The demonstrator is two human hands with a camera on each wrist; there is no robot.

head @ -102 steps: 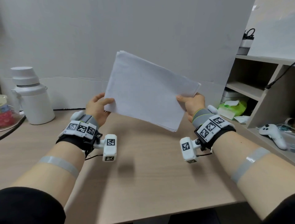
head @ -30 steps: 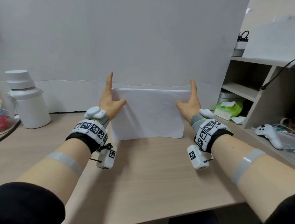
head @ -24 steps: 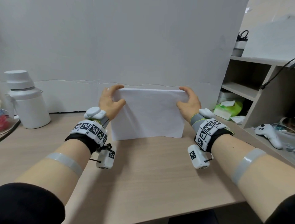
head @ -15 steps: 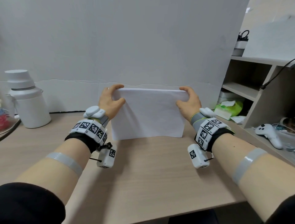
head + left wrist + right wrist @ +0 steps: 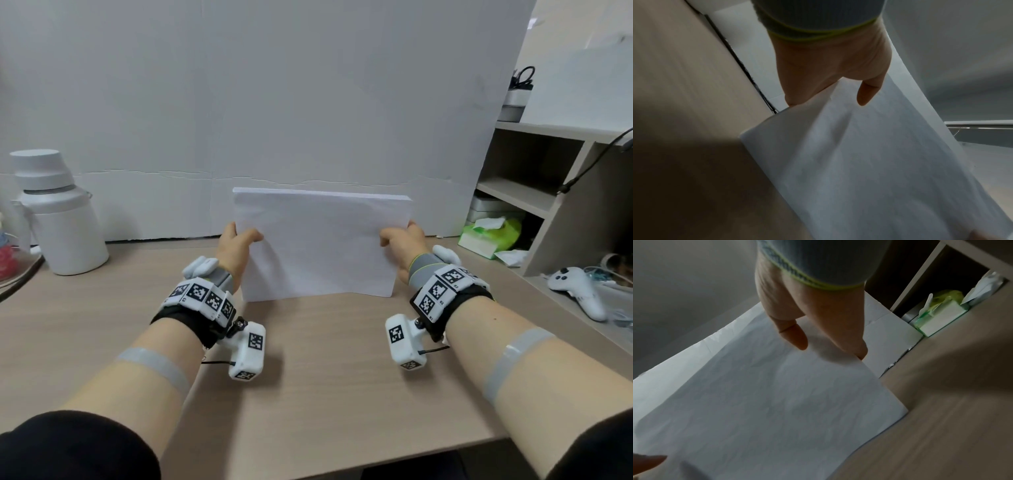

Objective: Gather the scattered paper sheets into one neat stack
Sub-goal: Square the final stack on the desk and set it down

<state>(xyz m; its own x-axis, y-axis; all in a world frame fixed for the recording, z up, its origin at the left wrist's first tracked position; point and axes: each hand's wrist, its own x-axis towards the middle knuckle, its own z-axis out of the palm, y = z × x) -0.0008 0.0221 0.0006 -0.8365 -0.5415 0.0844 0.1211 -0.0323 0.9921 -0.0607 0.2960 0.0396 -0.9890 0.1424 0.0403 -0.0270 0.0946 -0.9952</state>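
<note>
The paper stack (image 5: 318, 246) hides both hands' fingers behind it.

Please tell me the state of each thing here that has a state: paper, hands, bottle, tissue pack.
White paper stack: upright, bottom edge on the wooden table.
Left hand: pinches its left edge.
Right hand: pinches its right edge.
White insulated bottle: upright, capped.
Green tissue pack: open, tissue protruding.

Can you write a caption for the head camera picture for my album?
Both hands, left and right, hold a paper stack upright on its edge on the desk.
</note>
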